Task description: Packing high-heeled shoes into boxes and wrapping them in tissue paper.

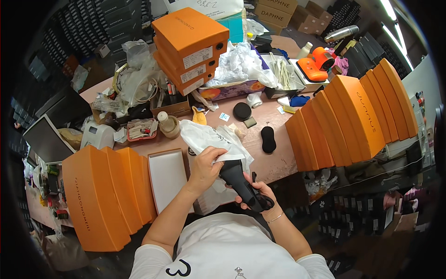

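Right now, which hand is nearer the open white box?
Left. The left hand grips white tissue just right of the open white box. The right hand holds the black shoe, farther right.

Black shoe (244, 185) held tilted above the worktop edge, toe end tucked into a white crumpled bag (214, 139); strap end gripped low.
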The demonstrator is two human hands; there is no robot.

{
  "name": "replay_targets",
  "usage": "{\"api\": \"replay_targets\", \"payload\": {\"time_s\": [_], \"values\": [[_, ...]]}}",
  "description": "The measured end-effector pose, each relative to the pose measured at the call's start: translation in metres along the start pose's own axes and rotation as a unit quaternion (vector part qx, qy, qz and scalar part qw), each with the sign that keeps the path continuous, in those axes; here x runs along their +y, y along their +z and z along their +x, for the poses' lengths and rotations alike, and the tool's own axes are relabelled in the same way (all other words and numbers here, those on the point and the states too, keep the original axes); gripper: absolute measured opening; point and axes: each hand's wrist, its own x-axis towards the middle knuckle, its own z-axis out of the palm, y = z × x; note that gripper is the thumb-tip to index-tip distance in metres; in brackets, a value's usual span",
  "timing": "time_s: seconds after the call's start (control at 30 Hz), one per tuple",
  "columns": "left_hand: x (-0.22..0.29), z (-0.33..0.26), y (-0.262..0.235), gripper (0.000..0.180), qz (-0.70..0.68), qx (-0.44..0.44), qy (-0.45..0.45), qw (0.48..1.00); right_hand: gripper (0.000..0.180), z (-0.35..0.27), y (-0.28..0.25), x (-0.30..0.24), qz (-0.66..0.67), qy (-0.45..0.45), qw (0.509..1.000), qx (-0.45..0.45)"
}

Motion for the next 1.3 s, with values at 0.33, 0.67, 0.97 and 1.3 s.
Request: {"api": "replay_targets", "payload": {"time_s": [0.33, 0.67, 0.97, 1.3], "values": [[0.036, -0.037, 0.003, 0.039, 0.055, -0.073, 0.194, 0.977, 0.036, 0.019, 0.049, 0.021, -0.089, -0.209, 0.961, 0.157], [0.021, -0.072, 0.068, 0.043, -0.042, -0.155, 0.233, 0.959, 0.034, 0.012, -0.016, 0.0, -0.595, -0.275, 0.692, 0.302], [0.025, -0.058, 0.112, 0.032, 0.019, -0.359, 0.13, 0.924, 0.035, -0.065, -0.122, -0.083, -0.818, -0.274, 0.353, 0.363], [-0.154, 0.069, 0.053, 0.012, 0.518, -0.318, 0.017, 0.794, 0.037, -0.001, -0.229, -0.215, -0.883, -0.242, 0.153, 0.371]]}}
